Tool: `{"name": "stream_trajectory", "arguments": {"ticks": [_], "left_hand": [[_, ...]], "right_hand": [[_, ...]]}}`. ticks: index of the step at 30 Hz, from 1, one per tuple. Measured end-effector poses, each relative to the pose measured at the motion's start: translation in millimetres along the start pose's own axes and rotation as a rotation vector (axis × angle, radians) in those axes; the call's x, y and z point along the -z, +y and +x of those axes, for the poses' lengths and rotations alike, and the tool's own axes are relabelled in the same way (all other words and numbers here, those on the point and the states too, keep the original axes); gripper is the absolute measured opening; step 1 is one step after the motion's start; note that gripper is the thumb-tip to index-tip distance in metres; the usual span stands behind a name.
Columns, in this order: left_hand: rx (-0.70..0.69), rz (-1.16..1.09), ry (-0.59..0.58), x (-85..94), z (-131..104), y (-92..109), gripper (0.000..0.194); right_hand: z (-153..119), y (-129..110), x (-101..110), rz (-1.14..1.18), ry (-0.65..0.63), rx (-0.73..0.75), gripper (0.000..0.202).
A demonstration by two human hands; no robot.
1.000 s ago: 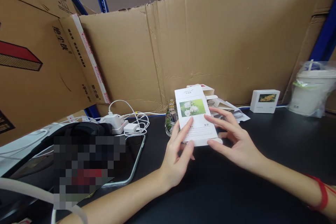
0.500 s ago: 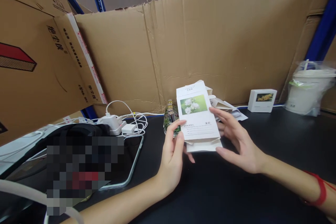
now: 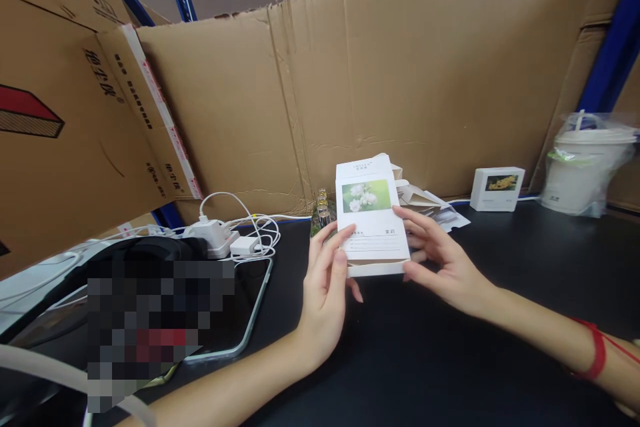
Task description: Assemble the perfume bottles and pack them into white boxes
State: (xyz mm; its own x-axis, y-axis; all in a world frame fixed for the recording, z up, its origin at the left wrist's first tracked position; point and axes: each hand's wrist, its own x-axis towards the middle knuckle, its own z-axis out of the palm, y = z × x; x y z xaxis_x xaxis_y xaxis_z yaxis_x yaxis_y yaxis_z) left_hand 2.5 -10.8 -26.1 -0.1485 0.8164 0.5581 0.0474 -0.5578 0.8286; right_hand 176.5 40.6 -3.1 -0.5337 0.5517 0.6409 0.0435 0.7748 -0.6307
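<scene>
A white cardboard box [image 3: 373, 233] with a picture of white flowers is held between both hands above the black table. My left hand [image 3: 323, 293] grips its left side, fingers on the front near the lower edge and one fingertip showing below. My right hand [image 3: 453, 267] is closed on the right side, its thumb at the lower corner. The bottom flap lies close against the opening; a narrow gap shows there. Just behind the box, partly hidden by it and my left hand, stand small bottles with shiny caps [image 3: 323, 203].
Folded white cartons [image 3: 430, 203] lie behind my right hand. Farther right stand a small white box [image 3: 497, 189] and a bagged cup [image 3: 583, 170]. A tablet [image 3: 250, 307], chargers [image 3: 213, 237] and cables are on the left. Cardboard walls [image 3: 425, 80] rise behind.
The lower flap of the box, which hung open, has swung up toward the opening. Both hands keep hold of the sides, and the right hand has moved slightly up and left.
</scene>
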Motion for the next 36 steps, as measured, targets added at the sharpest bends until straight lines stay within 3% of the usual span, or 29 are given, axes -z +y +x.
{"name": "stream_trajectory", "arguments": {"ticks": [6,18,22,28,32,36], "left_hand": [[-0.115,0.012,-0.086,4.0,-2.0,-2.9,0.033],[-0.160,0.060,-0.087,4.4,-1.4,-3.0,0.035],[-0.209,0.070,-0.118,4.4,-1.6,-5.9,0.043],[-0.134,0.029,-0.147,0.8,-4.2,-4.8,0.052],[-0.056,-0.042,-0.170,-0.5,-6.7,-2.4,0.050],[-0.075,-0.035,-0.151,0.7,-7.2,-3.3,0.046]], "right_hand": [[0.7,-1.2,-3.3,0.124,0.054,-0.082,0.045],[1.0,-5.1,-4.4,0.101,0.063,-0.157,0.057],[2.1,-6.7,-3.6,0.060,0.066,-0.148,0.064],[2.1,-8.3,-1.6,0.092,0.037,-0.089,0.075],[1.0,-8.3,4.4,0.123,-0.051,-0.040,0.068],[1.1,-6.1,9.6,0.133,-0.069,0.022,0.059]]}}
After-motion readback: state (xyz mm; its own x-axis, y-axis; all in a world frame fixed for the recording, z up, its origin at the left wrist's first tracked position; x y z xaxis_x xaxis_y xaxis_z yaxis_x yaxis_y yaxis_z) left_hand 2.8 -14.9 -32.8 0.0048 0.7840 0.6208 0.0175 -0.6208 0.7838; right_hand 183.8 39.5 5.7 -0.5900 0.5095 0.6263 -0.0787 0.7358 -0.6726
